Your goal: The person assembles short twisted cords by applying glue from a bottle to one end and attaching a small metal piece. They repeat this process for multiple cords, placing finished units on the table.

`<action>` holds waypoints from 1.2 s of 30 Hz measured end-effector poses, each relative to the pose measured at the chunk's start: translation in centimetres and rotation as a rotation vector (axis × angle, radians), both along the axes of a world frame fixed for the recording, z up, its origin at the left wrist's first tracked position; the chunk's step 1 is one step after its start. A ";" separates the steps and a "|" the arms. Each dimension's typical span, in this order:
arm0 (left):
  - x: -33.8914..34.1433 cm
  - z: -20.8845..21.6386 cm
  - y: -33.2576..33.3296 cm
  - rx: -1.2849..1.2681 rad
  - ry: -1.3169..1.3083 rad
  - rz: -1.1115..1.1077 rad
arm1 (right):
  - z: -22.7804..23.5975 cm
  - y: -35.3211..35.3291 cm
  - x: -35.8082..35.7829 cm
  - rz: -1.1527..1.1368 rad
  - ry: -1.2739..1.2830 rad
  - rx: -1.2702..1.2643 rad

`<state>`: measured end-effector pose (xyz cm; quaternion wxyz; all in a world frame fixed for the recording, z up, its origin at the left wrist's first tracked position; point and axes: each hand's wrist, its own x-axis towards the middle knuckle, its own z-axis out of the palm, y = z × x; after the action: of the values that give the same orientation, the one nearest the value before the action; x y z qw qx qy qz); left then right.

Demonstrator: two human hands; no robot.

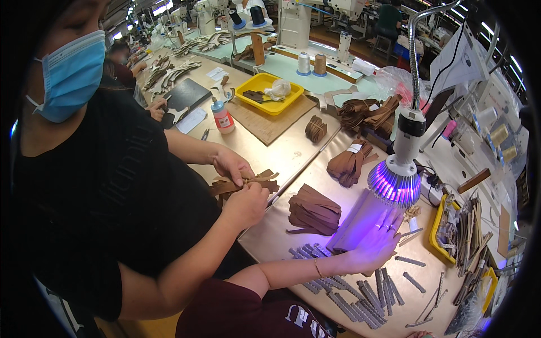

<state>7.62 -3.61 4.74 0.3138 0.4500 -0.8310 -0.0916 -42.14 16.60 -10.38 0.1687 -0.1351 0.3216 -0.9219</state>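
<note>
My left hand [376,243], with rings and a bracelet at the wrist, lies under the lamp's violet light. Its fingers stretch over the right side of a pale, smooth block-like piece [355,222]; the exact contact is hard to see in the glare. Several short grey strips with ridged edges [360,307] lie on the table around my forearm. A fan of brown strips [315,209] is just left of the pale piece. Only a sliver of what looks like my right hand [421,334] shows at the lower edge, its fingers hidden.
A lamp [397,177] hangs low over my left hand. At left a masked co-worker's hands [248,188] hold brown strips. Brown bundles [352,162], a yellow tray [270,107], a glue bottle [223,117] and a yellow basket [437,239] stand about.
</note>
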 end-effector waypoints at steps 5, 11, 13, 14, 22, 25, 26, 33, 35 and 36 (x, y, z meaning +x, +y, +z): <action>-0.3 -0.1 0.2 0.021 0.030 -0.018 | -0.1 -0.6 0.0 -0.139 -0.056 -0.009; -0.5 -0.8 0.1 0.038 0.046 -0.031 | -0.2 -0.2 -0.2 -0.049 0.006 -0.037; -0.5 -1.0 0.1 0.096 0.074 -0.040 | -0.3 -0.1 -0.4 -0.029 0.014 -0.041; -0.5 -1.1 0.1 0.029 0.054 -0.029 | -0.3 0.1 -0.5 -0.019 0.018 -0.042; 0.3 -0.2 0.2 -0.033 0.057 -0.034 | -1.0 0.4 -1.0 0.019 0.053 -0.061; 0.9 0.1 0.3 -0.013 0.034 -0.025 | -1.2 0.2 -1.0 -0.014 0.024 -0.066; 1.0 0.1 0.2 -0.002 0.036 -0.029 | -1.2 0.2 -1.0 -0.020 0.018 -0.063; 0.0 0.1 0.0 0.058 0.022 -0.033 | -1.4 0.2 -0.9 -0.041 -0.005 -0.065; 0.1 0.2 0.0 0.070 0.018 -0.028 | -1.4 0.2 -0.8 -0.043 -0.007 -0.062; 0.1 0.3 0.0 0.070 0.017 -0.028 | -1.4 0.1 -0.8 -0.043 -0.010 -0.062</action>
<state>7.68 -3.57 5.02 0.3037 0.4484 -0.8307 -0.1290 -42.94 16.71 -11.81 0.1462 -0.1289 0.2950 -0.9354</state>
